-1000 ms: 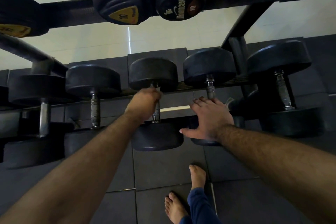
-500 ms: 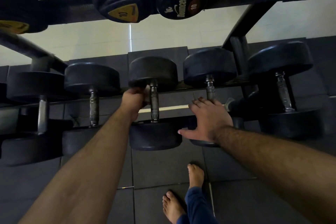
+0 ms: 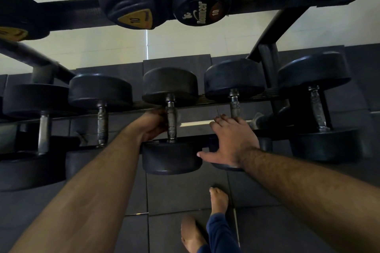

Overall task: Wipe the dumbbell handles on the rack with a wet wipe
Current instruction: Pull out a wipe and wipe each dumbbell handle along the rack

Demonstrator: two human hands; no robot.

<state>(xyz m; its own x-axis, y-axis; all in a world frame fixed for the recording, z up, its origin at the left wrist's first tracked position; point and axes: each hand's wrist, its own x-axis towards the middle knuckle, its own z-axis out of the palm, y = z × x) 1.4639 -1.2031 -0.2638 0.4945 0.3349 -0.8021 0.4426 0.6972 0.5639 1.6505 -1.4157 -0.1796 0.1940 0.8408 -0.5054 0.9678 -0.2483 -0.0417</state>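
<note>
On the rack's lower rail [image 3: 205, 101], the left hand [image 3: 153, 126] curls its grip around the middle dumbbell handle [image 3: 171, 117]. No wipe is visible. The right hand [image 3: 231, 141] rests spread on the neighbouring dumbbell [image 3: 234, 82].

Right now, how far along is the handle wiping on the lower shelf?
Nothing shows as finished. In hand: the left hand curls beside the middle handle; no wipe shows clearly. The right hand rests flat on the next dumbbell. The other handles look untouched.
</note>
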